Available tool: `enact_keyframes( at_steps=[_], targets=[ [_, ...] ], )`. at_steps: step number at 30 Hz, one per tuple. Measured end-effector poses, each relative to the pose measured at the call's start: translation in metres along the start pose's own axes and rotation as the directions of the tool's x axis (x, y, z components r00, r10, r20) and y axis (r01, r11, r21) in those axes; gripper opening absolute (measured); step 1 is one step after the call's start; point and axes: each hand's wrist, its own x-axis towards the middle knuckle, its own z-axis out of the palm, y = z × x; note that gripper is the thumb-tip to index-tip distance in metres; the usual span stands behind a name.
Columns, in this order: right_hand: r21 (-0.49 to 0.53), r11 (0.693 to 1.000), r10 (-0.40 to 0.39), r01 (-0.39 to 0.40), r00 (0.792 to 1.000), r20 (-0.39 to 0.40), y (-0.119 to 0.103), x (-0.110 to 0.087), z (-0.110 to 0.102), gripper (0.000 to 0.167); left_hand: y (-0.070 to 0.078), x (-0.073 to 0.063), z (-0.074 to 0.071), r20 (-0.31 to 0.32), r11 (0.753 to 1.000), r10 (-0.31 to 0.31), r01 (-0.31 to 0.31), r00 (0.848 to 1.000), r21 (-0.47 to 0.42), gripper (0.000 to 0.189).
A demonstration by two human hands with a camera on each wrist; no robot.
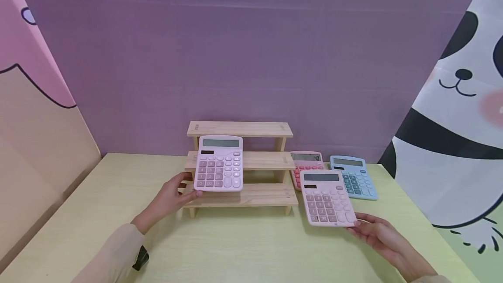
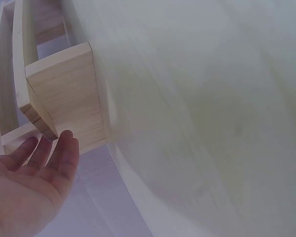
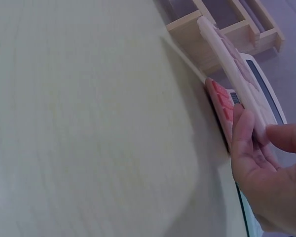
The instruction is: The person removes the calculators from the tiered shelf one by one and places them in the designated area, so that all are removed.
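**Three-tier wooden stand (image 1: 263, 160), lilac calculator (image 1: 218, 164) against its left half**

Lilac unit sits tilted back, base at the stand's lowest tier. Your left hand (image 1: 170, 195), at the stand's left end, is relaxed, fingers loosely bent. Your right hand (image 1: 377, 235) pinches a pale pink calculator (image 1: 328, 198), raised right of the stand. Coral-keyed calculator (image 1: 310, 163) and blue calculator (image 1: 358, 178): on the tabletop (image 1: 243, 248), right of the stand.

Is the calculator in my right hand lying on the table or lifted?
Lifted: the right wrist view shows the calculator pinched in the right hand, clear of the table.
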Motion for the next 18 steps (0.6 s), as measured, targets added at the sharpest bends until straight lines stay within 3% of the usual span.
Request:
enact_keyframes(
  at_steps=[6, 18],
  targets=[
    [-0.026, 0.998, 0.061, -0.062, 0.998, -0.036, 0.0054, -0.0001, 0.0016, 0.065, 0.0017, -0.0003, 0.0001, 0.005, 1.0, -0.007, 0.007, 1.0, 0.002, 0.068],
    [-0.026, 0.996, 0.082, -0.083, 0.996, -0.039, 0.0105, 0.0, 0.0006, 0.067, 0.0038, -0.0015, -0.001, 0.013, 1.0, -0.021, 0.021, 1.0, 0.008, 0.069]
  ],
)
